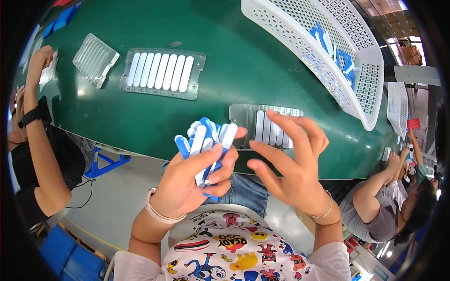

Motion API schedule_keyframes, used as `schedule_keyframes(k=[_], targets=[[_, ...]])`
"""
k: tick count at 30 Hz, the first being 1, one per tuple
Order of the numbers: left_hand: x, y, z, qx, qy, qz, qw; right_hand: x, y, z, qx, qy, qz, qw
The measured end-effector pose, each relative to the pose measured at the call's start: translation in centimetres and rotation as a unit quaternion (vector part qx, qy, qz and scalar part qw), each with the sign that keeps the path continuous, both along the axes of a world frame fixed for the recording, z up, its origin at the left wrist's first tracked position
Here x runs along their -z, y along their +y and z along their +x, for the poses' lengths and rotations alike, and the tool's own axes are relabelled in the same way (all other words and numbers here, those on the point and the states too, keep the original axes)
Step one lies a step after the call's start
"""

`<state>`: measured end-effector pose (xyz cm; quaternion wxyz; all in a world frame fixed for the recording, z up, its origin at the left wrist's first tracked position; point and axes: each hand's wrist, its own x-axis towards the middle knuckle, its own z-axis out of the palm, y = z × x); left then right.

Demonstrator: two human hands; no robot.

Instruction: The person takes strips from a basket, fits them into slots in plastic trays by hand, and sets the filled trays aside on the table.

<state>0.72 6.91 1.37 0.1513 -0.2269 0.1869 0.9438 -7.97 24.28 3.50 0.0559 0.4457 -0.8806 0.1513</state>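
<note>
My left hand [180,187] is closed round a bunch of small blue and white plastic strips with rounded ends [198,139], held above the table's near edge. My right hand [300,175] has its fingers spread, with nothing visible in them. Its fingertips hover over a clear slotted tray [241,114], where several white strips [267,131] lie side by side; the hand covers part of this tray. Farther off to the left, another clear tray [200,63] holds a full row of white strips [163,71].
Left of the filled tray lies a clear ribbed tray [95,61] without strips. A white perforated basket [300,40] at the far right contains blue and white pieces [335,54]. Co-workers' arms [44,159] [375,187] reach in at both sides of the green table [215,61].
</note>
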Motion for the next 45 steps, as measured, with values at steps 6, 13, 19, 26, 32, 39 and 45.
schedule_keyframes(k=[6, 13, 19, 26, 32, 39, 45], targets=[[-0.8, 0.6, 0.5, 0.035, 0.012, -0.104, 0.994, -1.3, -1.7, -0.3, -0.052, -0.303, -0.156, 0.939], [-0.6, 0.2, 1.1, 0.094, 0.043, -0.143, 0.984, -0.2, -2.2, 0.7, 0.053, -0.479, -0.210, 0.851], [-0.8, 0.1, 1.1, 0.120, 0.066, -0.160, 0.978, -0.7, -2.3, -1.0, 0.039, -0.507, -0.192, 0.840], [-0.1, 0.5, 1.4, 0.073, 0.045, -0.200, 0.976, -0.2, -1.8, -1.2, 0.044, -0.565, -0.290, 0.771], [-0.4, 0.0, 1.2, -0.004, 0.013, -0.268, 0.963, 1.0, -1.3, -1.5, 0.071, -0.327, -0.398, 0.854], [0.1, -0.6, 1.5, 0.029, 0.046, -0.235, 0.970, 2.8, 0.5, -0.2, -0.098, 0.036, -0.078, 0.991], [-0.2, -0.9, 1.4, 0.101, 0.044, -0.191, 0.975, 0.9, 0.0, -1.3, -0.071, -0.036, 0.006, 0.997]])
